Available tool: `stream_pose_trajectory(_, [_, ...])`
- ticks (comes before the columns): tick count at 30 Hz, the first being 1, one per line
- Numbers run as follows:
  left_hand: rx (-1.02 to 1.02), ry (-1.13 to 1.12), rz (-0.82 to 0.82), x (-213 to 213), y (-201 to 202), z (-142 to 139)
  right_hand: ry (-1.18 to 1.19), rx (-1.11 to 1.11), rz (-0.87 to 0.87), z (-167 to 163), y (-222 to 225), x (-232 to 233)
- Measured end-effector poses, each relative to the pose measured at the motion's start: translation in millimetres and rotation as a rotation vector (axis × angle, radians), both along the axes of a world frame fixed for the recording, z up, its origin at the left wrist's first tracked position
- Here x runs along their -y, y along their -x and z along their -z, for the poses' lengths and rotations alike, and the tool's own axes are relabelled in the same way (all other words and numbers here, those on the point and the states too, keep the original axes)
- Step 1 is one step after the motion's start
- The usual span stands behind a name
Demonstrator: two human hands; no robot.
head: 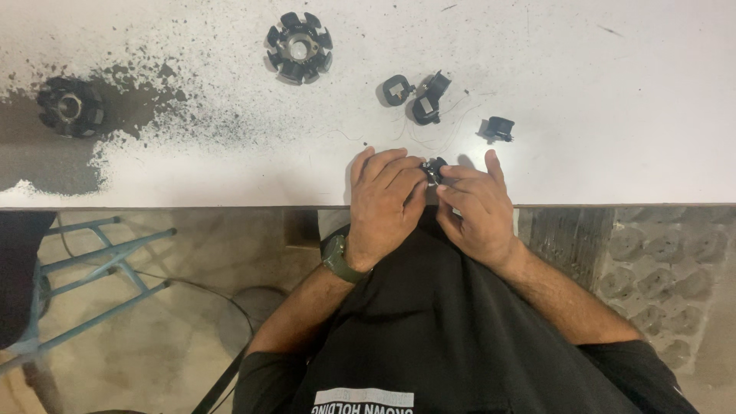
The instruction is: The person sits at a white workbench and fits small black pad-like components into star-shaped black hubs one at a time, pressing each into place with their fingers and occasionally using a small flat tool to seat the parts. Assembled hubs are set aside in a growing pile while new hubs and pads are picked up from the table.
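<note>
Both hands meet at the table (pixel 230 180) edge, pinching one small black part (pixel 434 169) between them: left hand (pixel 386 201) curled around it, right hand (pixel 477 208) gripping with fingertips. Three loose black pieces (pixel 425 98) lie at twelve o'clock (thin wires trailing), a toothed ring (pixel 299 47) at eleven.

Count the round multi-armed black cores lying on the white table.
2. One round core lies at the top centre of the table; the other round core sits far left, on the dark worn patch. Smaller black pieces lie nearby; more may be out of frame.
</note>
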State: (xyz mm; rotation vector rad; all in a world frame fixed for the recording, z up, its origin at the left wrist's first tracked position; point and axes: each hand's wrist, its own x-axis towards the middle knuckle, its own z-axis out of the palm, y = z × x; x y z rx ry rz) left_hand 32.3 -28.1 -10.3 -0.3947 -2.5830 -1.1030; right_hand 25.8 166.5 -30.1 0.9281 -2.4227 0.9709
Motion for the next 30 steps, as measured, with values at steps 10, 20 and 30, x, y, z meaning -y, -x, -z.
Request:
stream_pose_trajectory(10, [-0.004,-0.007,-0.057,9,3,-4,-0.062,0.005,0.07,-27,1,-2])
stream_pose_trajectory(20, [-0.004,0.101,-0.041,-7,24,-10,-0.265,0.102,0.256,-16,8,2])
stream_pose_trajectory(30, [0.072,-0.264,0.103,0,20,-4,-0.182,0.098,0.234,-9,6,-1])
